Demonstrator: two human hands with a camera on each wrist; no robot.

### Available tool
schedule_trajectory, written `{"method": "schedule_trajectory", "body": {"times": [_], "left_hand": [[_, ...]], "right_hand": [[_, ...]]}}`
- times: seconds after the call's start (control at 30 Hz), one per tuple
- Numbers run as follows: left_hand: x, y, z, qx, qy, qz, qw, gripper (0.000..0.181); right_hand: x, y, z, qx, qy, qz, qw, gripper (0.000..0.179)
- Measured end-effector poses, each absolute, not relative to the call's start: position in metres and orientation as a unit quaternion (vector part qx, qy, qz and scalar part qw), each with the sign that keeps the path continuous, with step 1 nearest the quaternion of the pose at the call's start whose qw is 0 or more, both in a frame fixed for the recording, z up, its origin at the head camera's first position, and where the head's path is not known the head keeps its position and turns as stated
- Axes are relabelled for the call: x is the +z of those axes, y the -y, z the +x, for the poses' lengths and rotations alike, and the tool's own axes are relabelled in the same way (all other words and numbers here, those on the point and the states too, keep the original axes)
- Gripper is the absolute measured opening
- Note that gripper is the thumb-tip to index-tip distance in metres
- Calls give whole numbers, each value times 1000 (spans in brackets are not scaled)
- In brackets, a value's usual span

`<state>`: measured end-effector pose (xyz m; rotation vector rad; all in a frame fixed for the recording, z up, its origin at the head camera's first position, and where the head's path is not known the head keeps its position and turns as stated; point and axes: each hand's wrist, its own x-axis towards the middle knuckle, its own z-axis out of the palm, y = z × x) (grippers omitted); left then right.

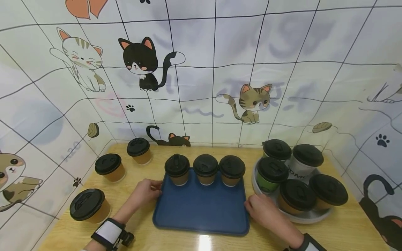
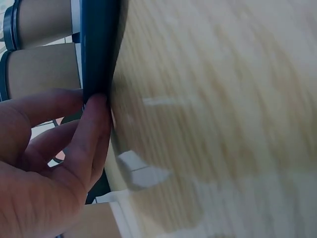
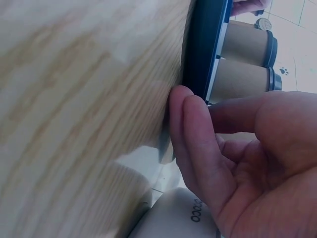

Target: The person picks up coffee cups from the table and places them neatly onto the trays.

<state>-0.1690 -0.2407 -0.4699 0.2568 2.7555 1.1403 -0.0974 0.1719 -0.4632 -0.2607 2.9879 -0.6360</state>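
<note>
A blue rectangular tray [image 1: 201, 209] lies before me, close over the wooden table. Three brown paper cups with black lids, a left one [image 1: 179, 179], a middle one [image 1: 206, 179] and a right one [image 1: 231, 180], stand upright in a row along its far edge. My left hand [image 1: 146, 192] grips the tray's left rim between thumb and fingers, and the left wrist view shows fingertips [image 2: 99, 106] under that edge. On the opposite side my right hand [image 1: 262, 209] pinches the right rim, its fingertips [image 3: 194, 106] at the underside in the right wrist view.
Left of the tray stand three more lidded brown cups: near [image 1: 98, 211], middle [image 1: 117, 174] and far [image 1: 143, 157]. Close by my right hand, a round pale plate [image 1: 309, 218] holds several lidded cups, including a green one [image 1: 267, 184]. A cat-print cloth [image 1: 201, 80] hangs behind the table.
</note>
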Motion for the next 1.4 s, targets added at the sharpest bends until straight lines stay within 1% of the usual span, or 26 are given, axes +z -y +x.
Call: {"method": "schedule_trajectory", "body": {"times": [0.13,0.23,0.3,0.37,0.5,0.6,0.73,0.83,0.97,1.03,1.1,1.23,1.4], "left_hand": [[-473,243,-170,389,-916,65,73,38],[-475,244,-175,394,-916,52,62,37],[-474,245,-179,393,-917,44,50,35],[-475,245,-182,400,-915,32,46,33],[-475,246,-183,422,-905,11,53,30],[-475,246,-184,425,-904,5,51,29],[-476,242,-190,414,-909,17,46,29],[-477,239,-196,414,-908,30,49,28],[-479,239,-199,428,-902,24,50,27],[-479,243,-198,453,-890,2,47,31],[-478,247,-194,483,-874,-32,34,39],[-478,256,-189,550,-829,-103,-14,63],[-482,258,-199,602,-784,-142,-45,89]], "right_hand": [[-466,-167,-100,-171,-980,-103,10,41],[-466,-163,-104,-149,-982,-116,-19,34],[-466,-160,-107,-150,-981,-115,-30,34],[-466,-159,-106,-159,-981,-108,-27,41],[-464,-159,-98,-163,-981,-104,10,48],[-463,-159,-95,-156,-980,-120,22,44],[-463,-161,-98,-143,-982,-124,12,37],[-465,-163,-101,-134,-983,-121,5,35],[-467,-164,-103,-142,-982,-123,-3,35],[-466,-163,-103,-150,-981,-123,0,35],[-466,-161,-103,-153,-981,-123,4,34],[-465,-160,-104,-154,-981,-119,14,34],[-465,-164,-106,-146,-983,-110,25,34]]}}
